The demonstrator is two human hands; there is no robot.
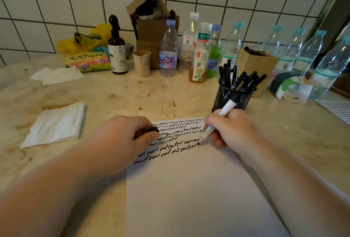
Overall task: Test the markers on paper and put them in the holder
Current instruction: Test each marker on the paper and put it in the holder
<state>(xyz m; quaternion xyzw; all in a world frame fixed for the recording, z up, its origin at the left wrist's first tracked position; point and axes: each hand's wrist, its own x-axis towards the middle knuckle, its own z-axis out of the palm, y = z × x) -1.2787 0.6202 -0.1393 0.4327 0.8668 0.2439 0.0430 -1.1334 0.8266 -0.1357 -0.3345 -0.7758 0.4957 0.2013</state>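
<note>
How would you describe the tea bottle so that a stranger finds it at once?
Look along the tiled wall at the row of bottles. The tea bottle stands left of the black mesh holder. Only it holds amber liquid, with a butterfly label.

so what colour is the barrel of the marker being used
White with a black end, in the head view: marker in the right hand.

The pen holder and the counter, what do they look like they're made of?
The pen holder looks like black metal mesh, matte: its wall is a fine see-through grid under a solid rim. The counter looks like polished cream stone, perhaps marble, with faint veining, soft sheen and brown stains.
</note>
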